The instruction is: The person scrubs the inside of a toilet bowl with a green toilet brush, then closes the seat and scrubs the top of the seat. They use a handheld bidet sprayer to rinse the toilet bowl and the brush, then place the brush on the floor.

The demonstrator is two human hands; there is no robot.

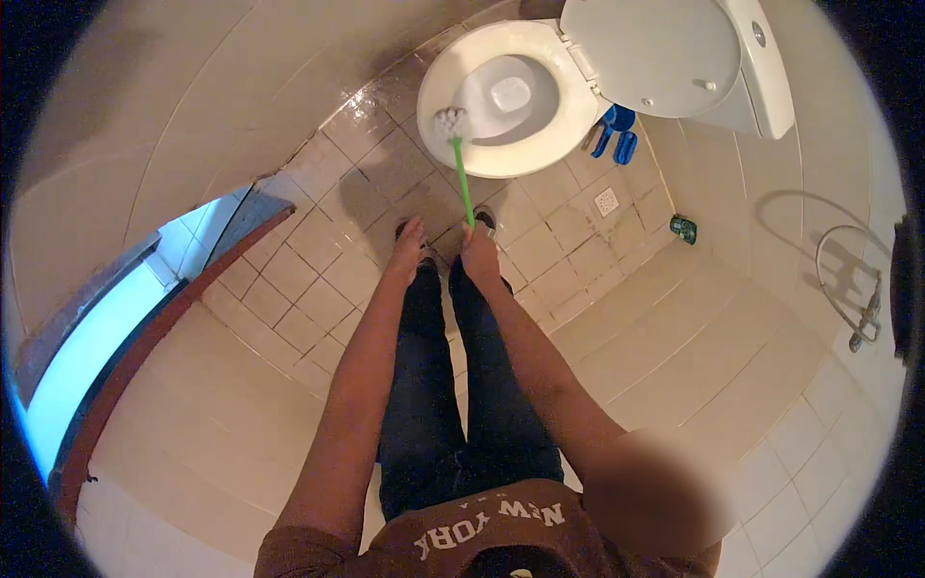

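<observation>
My right hand (480,254) grips the end of the green handle of a toilet brush (462,177). The brush's white bristle head (449,123) appears over the near left part of the toilet seat (498,160); whether it touches the seat I cannot tell. My left hand (410,247) hangs to the left of the brush handle, holding nothing, its fingers extended. Ahead stands a white toilet bowl (480,108) with its seat down and its lid (665,50) raised against the cistern (769,87). Water shows at the bottom of the bowl.
Blue plastic items (616,130) lie on the floor beside the toilet base. A white floor drain (606,201) is set in the tiles. A green pack (683,229) sits by the right wall, near a wall-mounted hose (824,271). The doorway (108,339) opens on the left.
</observation>
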